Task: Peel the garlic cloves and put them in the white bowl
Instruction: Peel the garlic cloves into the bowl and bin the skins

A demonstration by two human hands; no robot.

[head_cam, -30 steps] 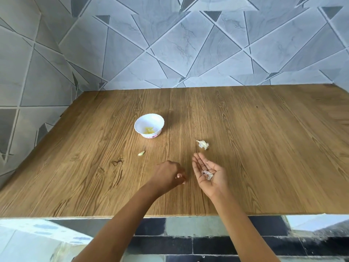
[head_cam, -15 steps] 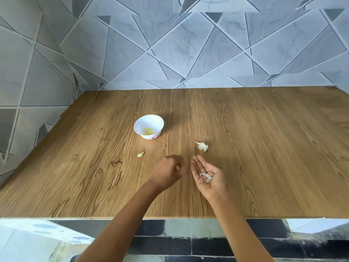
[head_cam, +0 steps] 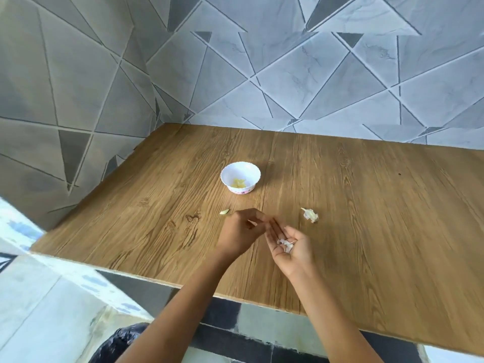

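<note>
The white bowl (head_cam: 240,180) stands on the wooden table (head_cam: 366,205) with pale yellow peeled cloves (head_cam: 238,183) inside. A small loose clove (head_cam: 224,211) lies on the table just left of my left hand (head_cam: 239,233). That hand is palm down with its fingers curled, almost touching the fingertips of my right hand (head_cam: 290,247); I cannot make out anything held in it. My right hand is palm up with straight fingers, and white garlic skins (head_cam: 286,244) rest on the palm. An unpeeled garlic piece (head_cam: 310,215) lies beyond my right hand.
Grey tiled walls (head_cam: 288,74) close the table at the back and on the left. The table's front edge (head_cam: 235,294) runs under my forearms, with a tiled floor below it.
My left hand has slid right and forward until its curled fingers reach my right fingertips. My right hand stays palm up with the skins. The view has tilted.
</note>
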